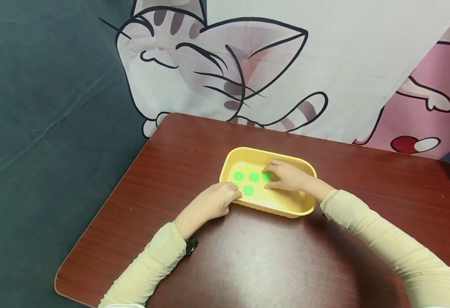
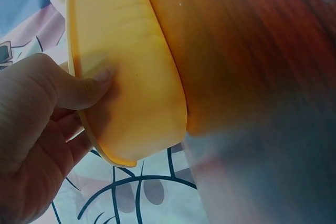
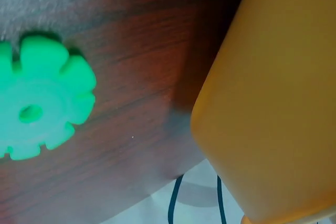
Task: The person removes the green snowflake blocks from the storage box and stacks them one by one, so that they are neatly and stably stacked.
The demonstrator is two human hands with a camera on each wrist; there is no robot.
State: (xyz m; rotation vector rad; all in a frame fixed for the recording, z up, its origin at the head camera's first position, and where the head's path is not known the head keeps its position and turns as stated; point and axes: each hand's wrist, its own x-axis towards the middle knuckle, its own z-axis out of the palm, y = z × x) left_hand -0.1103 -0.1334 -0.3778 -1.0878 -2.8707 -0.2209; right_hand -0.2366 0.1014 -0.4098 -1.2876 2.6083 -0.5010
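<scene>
A yellow plastic basin [image 1: 282,209] sits on the table with several green notched discs [image 1: 248,190] lying on its floor. My left hand [image 1: 219,199] grips the near left rim; in the left wrist view the thumb [image 2: 86,90] presses the outer wall while the other fingers go over to the inside. Into the basin from the right reaches my right hand [image 1: 288,176], thumb and fingers apart beside one green disc [image 1: 266,176]. The right wrist view shows the basin's outer wall [image 3: 273,98] and another green disc [image 3: 47,103] outside it, over the tabletop; the right fingers are hidden there.
The dark red-brown wooden table [image 1: 163,171] extends around the basin on every side. Behind it hangs a white cloth [image 1: 348,64] with a cartoon cat, and a dark green cloth [image 1: 48,149] covers the left side.
</scene>
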